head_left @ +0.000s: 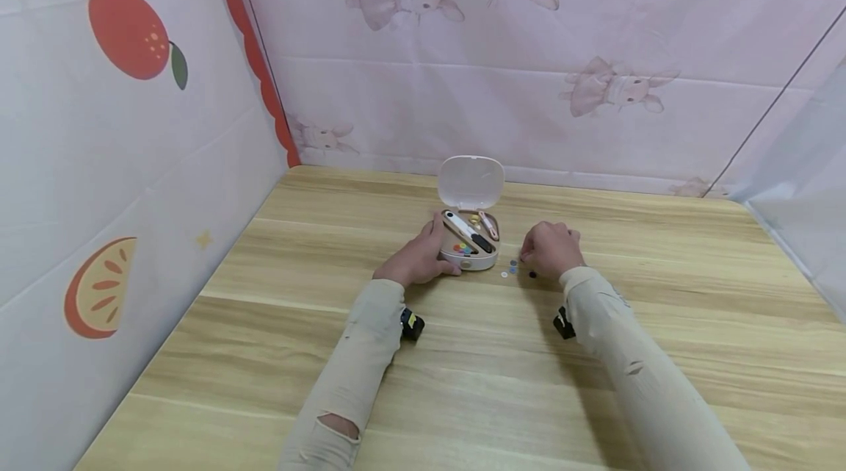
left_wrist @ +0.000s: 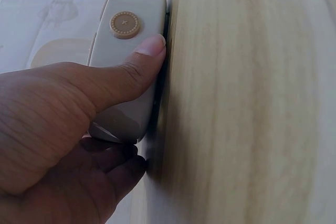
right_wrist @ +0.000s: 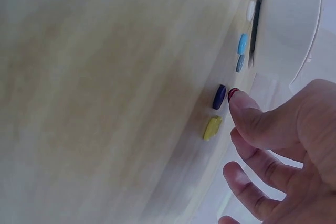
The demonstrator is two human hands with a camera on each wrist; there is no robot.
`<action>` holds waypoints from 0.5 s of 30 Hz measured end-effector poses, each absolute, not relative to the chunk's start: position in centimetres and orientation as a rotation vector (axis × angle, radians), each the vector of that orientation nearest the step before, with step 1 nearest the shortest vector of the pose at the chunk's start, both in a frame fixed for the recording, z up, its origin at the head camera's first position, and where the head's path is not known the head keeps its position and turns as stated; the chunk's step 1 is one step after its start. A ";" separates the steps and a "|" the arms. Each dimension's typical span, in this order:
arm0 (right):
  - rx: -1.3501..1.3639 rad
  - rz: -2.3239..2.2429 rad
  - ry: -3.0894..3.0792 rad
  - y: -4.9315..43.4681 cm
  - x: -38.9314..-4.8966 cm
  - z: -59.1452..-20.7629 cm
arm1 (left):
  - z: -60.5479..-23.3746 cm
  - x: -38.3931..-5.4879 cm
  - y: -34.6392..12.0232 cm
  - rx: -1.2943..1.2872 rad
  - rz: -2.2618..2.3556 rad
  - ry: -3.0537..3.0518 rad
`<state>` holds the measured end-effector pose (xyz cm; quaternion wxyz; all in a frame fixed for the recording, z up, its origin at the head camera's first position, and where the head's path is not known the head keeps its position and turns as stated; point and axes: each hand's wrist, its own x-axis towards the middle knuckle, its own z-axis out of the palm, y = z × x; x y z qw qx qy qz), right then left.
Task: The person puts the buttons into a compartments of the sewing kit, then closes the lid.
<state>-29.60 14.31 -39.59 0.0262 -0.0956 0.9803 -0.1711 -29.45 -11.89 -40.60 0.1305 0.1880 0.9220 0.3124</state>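
Observation:
An open white case (head_left: 466, 262) with a round brown button-shaped clasp (left_wrist: 125, 24) stands on the table, its lid (head_left: 471, 181) raised. My left hand (head_left: 419, 254) grips its left front corner, thumb along the front wall. Inside lie several coloured buttons (head_left: 462, 248), a long white-and-black tool (head_left: 465, 230), small yellow pieces (head_left: 474, 220) and a slim pinkish item (head_left: 488, 225). Right of the case, my right hand (head_left: 554, 249) pinches a red button (right_wrist: 233, 94) at the thumb tip; the index finger is hidden behind the thumb.
Beside the right hand lie a dark blue button (right_wrist: 219, 97), a yellow button (right_wrist: 212, 128), a light blue button (right_wrist: 242, 43), a grey-blue button (right_wrist: 240, 63) and a white button (right_wrist: 250, 10). The wooden table (head_left: 476, 383) meets fabric walls (head_left: 410, 111) at the back and left.

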 end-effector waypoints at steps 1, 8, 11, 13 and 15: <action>-0.297 -0.524 3.027 14.3 -29.6 -39.6 | -40.6 -29.5 -11.9 0.546 0.907 2.678; -0.287 -0.525 3.026 14.3 -29.8 -39.8 | -40.6 -29.5 -11.9 0.553 0.908 2.682; -0.291 -0.515 3.034 14.3 -29.9 -40.0 | -40.6 -29.5 -11.9 0.553 0.906 2.685; -0.292 -0.505 3.038 14.4 -30.0 -40.1 | -40.6 -29.5 -11.9 0.552 0.905 2.685; -0.297 -0.498 3.037 14.4 -30.0 -40.0 | -40.5 -29.5 -11.9 0.550 0.906 2.684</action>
